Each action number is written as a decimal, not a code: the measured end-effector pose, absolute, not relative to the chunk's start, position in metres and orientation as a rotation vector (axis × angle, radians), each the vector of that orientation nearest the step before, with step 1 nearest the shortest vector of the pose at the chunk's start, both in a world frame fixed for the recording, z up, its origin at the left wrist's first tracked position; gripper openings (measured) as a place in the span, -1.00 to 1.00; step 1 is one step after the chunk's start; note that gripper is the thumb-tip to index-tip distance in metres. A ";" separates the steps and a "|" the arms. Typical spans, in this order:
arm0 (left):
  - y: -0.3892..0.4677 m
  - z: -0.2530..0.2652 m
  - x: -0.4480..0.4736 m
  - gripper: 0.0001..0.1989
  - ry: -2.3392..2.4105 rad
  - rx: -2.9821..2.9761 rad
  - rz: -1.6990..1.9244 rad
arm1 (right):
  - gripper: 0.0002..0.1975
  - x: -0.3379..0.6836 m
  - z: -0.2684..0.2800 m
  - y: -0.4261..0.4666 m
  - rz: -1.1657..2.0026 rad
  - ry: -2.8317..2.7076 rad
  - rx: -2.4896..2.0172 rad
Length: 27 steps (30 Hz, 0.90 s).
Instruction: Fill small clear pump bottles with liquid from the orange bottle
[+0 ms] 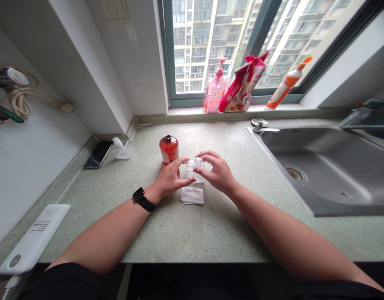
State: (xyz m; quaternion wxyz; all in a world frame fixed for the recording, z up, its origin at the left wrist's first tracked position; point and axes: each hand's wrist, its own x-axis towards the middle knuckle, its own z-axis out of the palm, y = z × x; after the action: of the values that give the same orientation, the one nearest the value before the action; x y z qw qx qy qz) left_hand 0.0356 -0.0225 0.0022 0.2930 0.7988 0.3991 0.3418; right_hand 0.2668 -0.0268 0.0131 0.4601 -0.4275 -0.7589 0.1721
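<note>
A small clear square bottle (pixel 191 170) stands on the counter between my hands. My left hand (pixel 171 177), with a black watch on the wrist, has its thumb and fingers around the bottle's left side. With thumb and fingertips, my right hand (pixel 218 173) grips a white pump top (pixel 197 163) at the bottle's upper right; whether it is seated in the neck I cannot tell. An amber bottle (pixel 169 149) with an uncapped neck is just behind my left hand. In front of the clear bottle lies a folded white tissue (pixel 192 195).
To the left are a similar clear pump bottle (pixel 123 150), a phone (pixel 98 154) and a white power bank (pixel 33 238). A steel sink (pixel 335 166) is at the right. A pink pump bottle (pixel 215 91), red bag (pixel 243 85) and orange-white bottle (pixel 285 86) line the windowsill.
</note>
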 end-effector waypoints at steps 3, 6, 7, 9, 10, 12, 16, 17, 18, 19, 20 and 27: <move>-0.027 0.004 0.035 -0.30 1.063 2.182 0.962 | -0.80 0.268 0.017 -0.030 0.423 -1.861 -1.000; -0.036 0.010 0.033 -0.28 1.052 2.222 1.038 | -0.68 0.276 0.024 -0.034 0.486 -1.902 -0.901; -0.039 0.012 0.032 -0.28 1.055 2.226 1.082 | -0.57 0.279 0.026 -0.036 0.519 -1.920 -0.867; -0.043 0.019 0.028 -0.29 1.069 2.227 1.190 | -0.39 0.286 0.028 -0.036 0.582 -1.921 -0.799; -0.045 0.023 0.026 -0.29 1.077 2.230 1.252 | -0.36 0.289 0.027 -0.034 0.597 -1.895 -0.787; -0.046 0.034 0.019 -0.27 1.094 2.244 1.375 | -0.40 0.295 0.022 -0.028 0.563 -1.810 -0.828; -0.041 0.063 -0.004 -0.28 1.174 2.146 1.592 | -0.59 0.308 0.004 -0.006 0.352 -1.746 -1.123; -0.039 0.070 -0.012 -0.29 1.211 2.073 1.644 | -0.63 0.312 -0.001 0.001 0.313 -1.774 -1.188; -0.038 0.076 -0.021 -0.29 1.253 2.003 1.685 | -0.65 0.316 -0.007 0.007 0.290 -1.807 -1.240; -0.036 0.080 -0.032 -0.27 1.305 1.937 1.705 | -0.66 0.319 -0.013 0.013 0.274 -1.830 -1.289; -0.035 0.082 -0.043 -0.25 1.361 1.880 1.726 | -0.65 0.323 -0.019 0.018 0.260 -1.845 -1.335; -0.052 0.051 -0.122 -0.30 2.049 1.542 1.475 | -0.55 0.330 -0.047 0.031 0.158 -1.983 -1.506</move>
State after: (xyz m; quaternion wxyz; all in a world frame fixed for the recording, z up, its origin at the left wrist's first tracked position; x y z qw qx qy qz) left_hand -0.1224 -0.0517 0.0511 0.0917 0.5190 0.6897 0.4964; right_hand 0.3304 0.0307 -0.0471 0.3176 -0.5722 -0.7538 0.0601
